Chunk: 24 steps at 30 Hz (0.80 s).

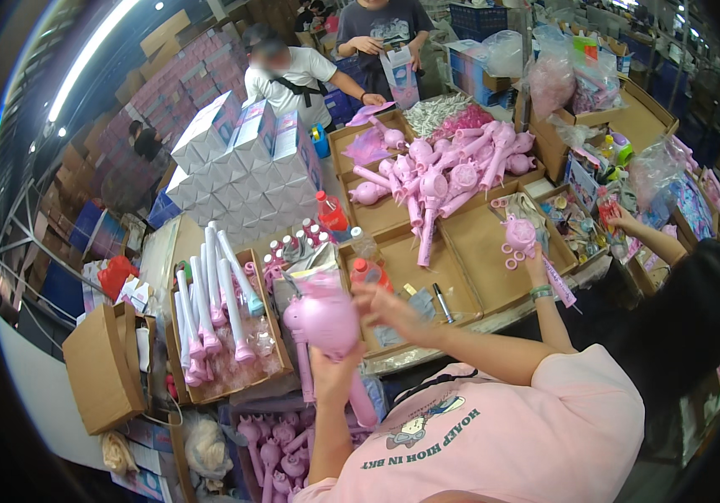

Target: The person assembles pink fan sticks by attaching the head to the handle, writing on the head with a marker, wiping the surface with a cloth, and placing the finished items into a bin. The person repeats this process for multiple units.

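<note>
My left hand (332, 373) is closed around a pink toy wand with a big round head (332, 325), raised over the near edge of the bench; its handle slants down beside my wrist. Close against it on the left is a second pink handle (303, 369); I cannot tell whether it is part of the same toy. My right hand (397, 314), blurred, is beside the round head with its fingers stretched out and nothing visible in them. Behind the wand stand several small bottles (305, 239) with pale caps and red-capped bottles of red liquid (370, 272).
White tubes with pink ends (209, 293) fill a carton at left. White boxes (246, 180) are stacked behind. Pink wands (452, 172) heap in a far cardboard tray. A marker (443, 302) lies in a nearer tray. A co-worker's hand (536, 268) holds a pink toy at right.
</note>
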Available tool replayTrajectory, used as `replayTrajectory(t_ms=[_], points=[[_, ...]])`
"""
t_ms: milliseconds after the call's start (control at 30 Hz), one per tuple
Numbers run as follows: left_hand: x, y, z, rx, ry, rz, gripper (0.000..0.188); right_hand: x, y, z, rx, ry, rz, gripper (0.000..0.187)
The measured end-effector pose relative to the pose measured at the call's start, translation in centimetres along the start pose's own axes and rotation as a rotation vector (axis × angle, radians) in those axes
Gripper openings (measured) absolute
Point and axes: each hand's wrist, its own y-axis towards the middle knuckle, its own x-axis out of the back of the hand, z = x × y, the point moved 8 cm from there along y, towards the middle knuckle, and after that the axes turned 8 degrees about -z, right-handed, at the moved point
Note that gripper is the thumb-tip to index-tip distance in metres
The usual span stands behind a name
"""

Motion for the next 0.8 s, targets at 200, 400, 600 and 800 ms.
replayTrajectory(t_ms=[200, 400, 600, 800], points=[[-3.7, -1.5, 1.9, -0.031, 0.438, 0.166, 0.046, 1.9, 1.7, 1.4, 0.001, 0.129, -0.111, 0.044], [-3.9, -1.3, 3.7, 0.144, 0.314, 0.302, 0.042, 2.1, 1.1, 2.5, 0.047, -0.013, -0.120, 0.046], [-4.1, -1.2, 0.4, -0.194, 0.555, 0.046, 0.061, 2.7, 1.0, 5.5, 0.228, 0.039, -0.255, 0.038], [-4.7, -1.2, 0.7, -0.083, 0.467, 0.261, 0.070, 3.9, 1.0, 5.2, 0.204, -0.390, -0.314, 0.026]])
